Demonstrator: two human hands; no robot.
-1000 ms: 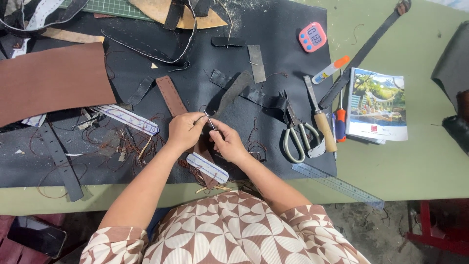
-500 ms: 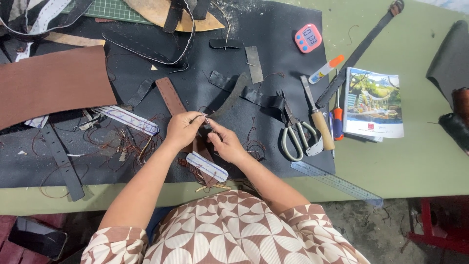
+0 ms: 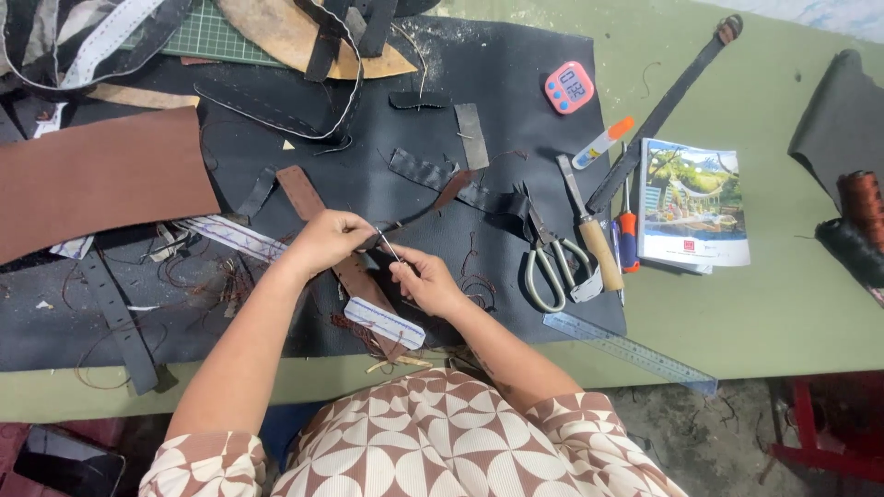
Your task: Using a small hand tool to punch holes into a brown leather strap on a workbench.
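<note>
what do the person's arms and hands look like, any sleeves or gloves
Both hands are bare: no gloves, and no rings or watch that I can make out on the left hand or right hand. The forearms are uncovered. Short sleeves end near the elbows, in a brown and cream geometric petal print.

Both hands meet over the brown leather strap; right hand pinches what looks like a needle.

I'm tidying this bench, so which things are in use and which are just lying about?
In use: left hand and right hand, dark leather strip, thin needle, brown strap.

Lying about: scissors, awl, pink timer, booklet, clear ruler, brown leather sheet.
</note>
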